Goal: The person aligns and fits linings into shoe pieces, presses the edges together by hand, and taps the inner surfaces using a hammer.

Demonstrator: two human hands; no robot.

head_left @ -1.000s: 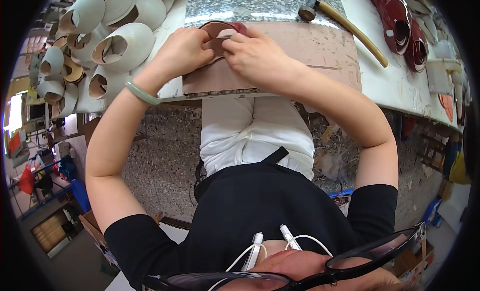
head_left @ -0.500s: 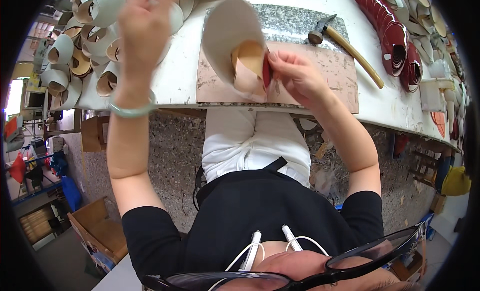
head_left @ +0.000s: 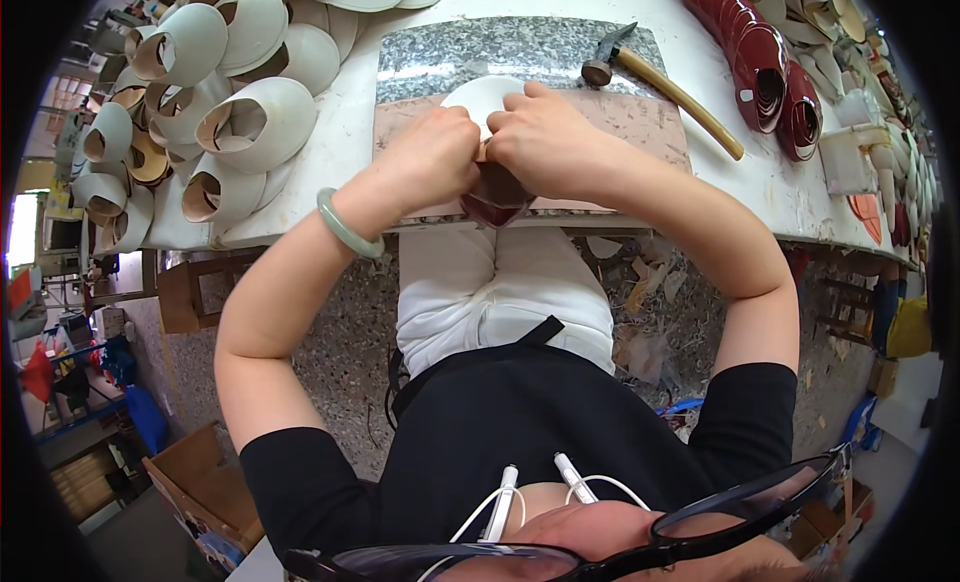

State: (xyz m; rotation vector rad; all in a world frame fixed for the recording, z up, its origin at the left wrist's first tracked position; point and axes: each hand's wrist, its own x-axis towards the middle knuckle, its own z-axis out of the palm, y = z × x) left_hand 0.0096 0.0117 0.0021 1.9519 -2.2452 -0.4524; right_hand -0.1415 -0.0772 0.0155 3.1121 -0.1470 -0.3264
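A dark red shoe upper point(head_left: 495, 194) lies at the near edge of the work board, its pointed end toward me. Beyond it, a white rounded piece point(head_left: 490, 94) shows between and behind my hands. My left hand point(head_left: 435, 150), with a pale green bangle on the wrist, is closed on the upper's left side. Against its right side, my right hand point(head_left: 545, 140) is closed too, knuckles close to the left hand's. My fingertips and whatever lies under them are hidden.
A hammer point(head_left: 675, 92) with a wooden handle lies right of my hands, across the metal plate point(head_left: 440, 57) and pinkish board point(head_left: 640, 142). Stacked pale uppers point(head_left: 265, 127) crowd the left. Nested dark red uppers point(head_left: 755, 67) and a clear plastic container point(head_left: 850, 162) stand at right.
My left hand has come down from the upper left onto the piece. My right hand has moved left, and the piece now lies with its dark red part toward me.
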